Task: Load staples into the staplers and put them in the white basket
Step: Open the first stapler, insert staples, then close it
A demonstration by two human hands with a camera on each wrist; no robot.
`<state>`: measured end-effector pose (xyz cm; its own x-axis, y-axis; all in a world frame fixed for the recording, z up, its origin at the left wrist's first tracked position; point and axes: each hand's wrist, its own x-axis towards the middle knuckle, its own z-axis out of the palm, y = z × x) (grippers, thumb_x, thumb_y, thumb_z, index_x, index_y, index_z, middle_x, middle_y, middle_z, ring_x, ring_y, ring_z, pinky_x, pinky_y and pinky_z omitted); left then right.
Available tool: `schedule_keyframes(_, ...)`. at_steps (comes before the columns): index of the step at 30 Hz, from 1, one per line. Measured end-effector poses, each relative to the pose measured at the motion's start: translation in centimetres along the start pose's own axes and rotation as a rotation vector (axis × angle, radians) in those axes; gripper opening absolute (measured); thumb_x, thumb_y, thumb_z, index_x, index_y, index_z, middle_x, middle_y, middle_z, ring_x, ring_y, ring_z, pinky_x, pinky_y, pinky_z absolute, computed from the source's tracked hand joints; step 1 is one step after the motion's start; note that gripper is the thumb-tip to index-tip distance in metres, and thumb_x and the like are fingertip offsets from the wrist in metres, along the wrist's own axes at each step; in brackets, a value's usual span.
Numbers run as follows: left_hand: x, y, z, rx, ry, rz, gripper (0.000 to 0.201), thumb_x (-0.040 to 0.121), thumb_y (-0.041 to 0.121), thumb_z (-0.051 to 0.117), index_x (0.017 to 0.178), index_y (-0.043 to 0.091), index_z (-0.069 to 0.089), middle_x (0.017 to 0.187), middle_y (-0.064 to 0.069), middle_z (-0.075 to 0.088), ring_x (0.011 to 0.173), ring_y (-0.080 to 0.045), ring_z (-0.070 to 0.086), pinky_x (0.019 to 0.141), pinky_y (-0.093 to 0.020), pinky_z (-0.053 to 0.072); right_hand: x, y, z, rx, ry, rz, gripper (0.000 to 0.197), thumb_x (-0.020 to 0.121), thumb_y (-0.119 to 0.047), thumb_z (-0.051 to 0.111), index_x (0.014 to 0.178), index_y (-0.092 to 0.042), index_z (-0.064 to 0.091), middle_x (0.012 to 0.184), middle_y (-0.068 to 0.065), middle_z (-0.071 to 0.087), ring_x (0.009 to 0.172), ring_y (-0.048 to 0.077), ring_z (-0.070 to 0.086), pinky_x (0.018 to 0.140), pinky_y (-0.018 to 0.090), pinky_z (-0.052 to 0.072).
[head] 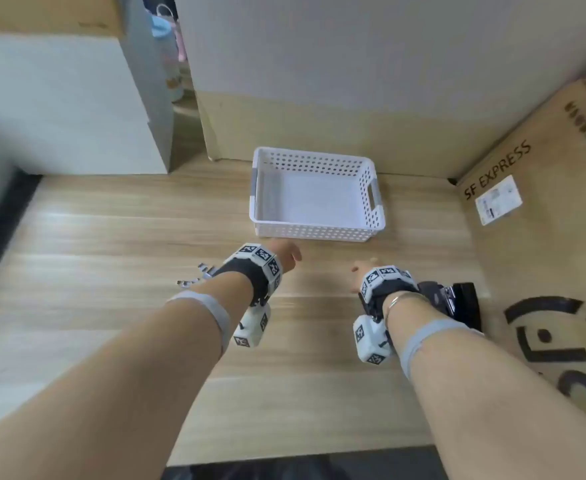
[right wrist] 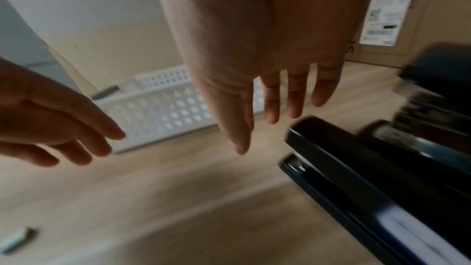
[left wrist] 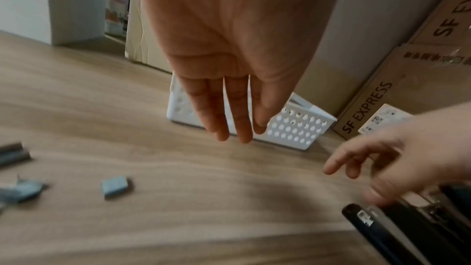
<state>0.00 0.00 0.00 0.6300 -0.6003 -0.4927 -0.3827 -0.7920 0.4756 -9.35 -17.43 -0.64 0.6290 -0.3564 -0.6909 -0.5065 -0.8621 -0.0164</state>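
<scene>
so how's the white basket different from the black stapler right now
The basket is white with perforated walls; the stapler is solid black with metal parts. The basket sits at the back of the table, beyond both hands; the stapler lies at the table's right edge, beside the right hand. Both rest on the wooden table, and neither is held.

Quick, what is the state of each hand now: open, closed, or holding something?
Left hand: open, fingers straight, holding nothing.
Right hand: open, fingers straight, holding nothing; it is beside the black stapler.
</scene>
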Motion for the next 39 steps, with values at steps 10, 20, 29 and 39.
schedule_keyframes(10, 1.0, -2.4, 2.2, 0.063, -0.153, 0.053, 0.042, 0.089, 0.008, 0.054, 0.131, 0.013, 0.049, 0.131, -0.010, 0.055, 0.117, -0.026, 0.054, 0.100, -0.031, 0.040, 0.6, -1.0, 0.3, 0.038, 0.021, 0.008, 0.048, 0.089, -0.010, 0.057, 0.135, -0.018, 0.046, 0.133, 0.013, 0.056, 0.119, 0.031, 0.056, 0.097, 0.033, 0.045)
schedule_keyframes(20, 2.0, -4.8, 1.6, 0.177, -0.083, 0.030, 0.038, 0.081, 0.016, 0.065, 0.117, 0.006, 0.059, 0.124, -0.012, 0.054, 0.112, -0.030, 0.055, 0.096, -0.035, 0.044, 0.8, -9.8, -0.6, 0.078, 0.148, -0.485, 0.040, 0.077, -0.001, 0.067, 0.112, -0.019, 0.063, 0.117, 0.003, 0.061, 0.107, 0.022, 0.057, 0.088, 0.030, 0.046)
schedule_keyframes(29, 2.5, -5.5, 1.6, 0.233, -0.092, 0.065, 0.039, 0.081, 0.016, 0.067, 0.118, 0.010, 0.057, 0.121, -0.010, 0.054, 0.110, -0.029, 0.056, 0.089, -0.035, 0.046, -0.6, -7.9, -3.0, 0.169, 0.123, -0.461, 0.028, 0.072, 0.000, 0.066, 0.084, -0.019, 0.050, 0.088, -0.001, 0.053, 0.076, 0.016, 0.049, 0.056, 0.021, 0.040)
schedule_keyframes(39, 2.3, -5.7, 2.0, 0.209, -0.086, 0.084, 0.036, 0.083, 0.017, 0.065, 0.117, 0.009, 0.056, 0.122, -0.009, 0.054, 0.108, -0.028, 0.057, 0.088, -0.033, 0.047, 0.0, -0.7, -3.0, 0.005, 0.096, -0.108, 0.039, 0.076, 0.000, 0.071, 0.110, -0.016, 0.060, 0.109, 0.002, 0.060, 0.098, 0.020, 0.060, 0.076, 0.029, 0.049)
